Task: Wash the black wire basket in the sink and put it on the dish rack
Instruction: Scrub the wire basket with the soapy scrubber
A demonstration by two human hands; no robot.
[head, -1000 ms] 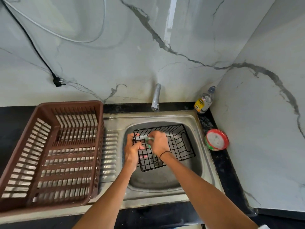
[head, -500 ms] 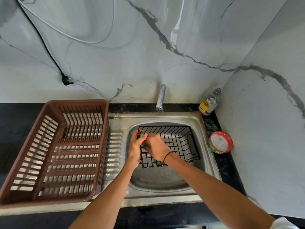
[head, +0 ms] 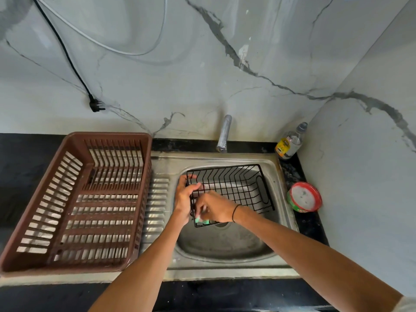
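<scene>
The black wire basket (head: 238, 188) lies tilted inside the steel sink (head: 225, 244), its open side facing up. My left hand (head: 185, 199) grips the basket's left rim. My right hand (head: 216, 208) holds a green scrub pad (head: 201, 220) pressed against the basket's near left corner; most of the pad is hidden under my fingers. The brown plastic dish rack (head: 74, 206) stands on the drainboard to the left of the sink, with nothing in it.
A steel tap (head: 224, 134) rises behind the sink. A clear bottle with a yellow label (head: 290, 141) stands at the back right corner. A round red-rimmed tub (head: 305, 197) sits right of the sink. A black plug (head: 95, 105) hangs on the marble wall.
My right hand has slid with the scrub pad from the basket's upper left rim down to its near left corner. The left hand keeps its grip on the rim.
</scene>
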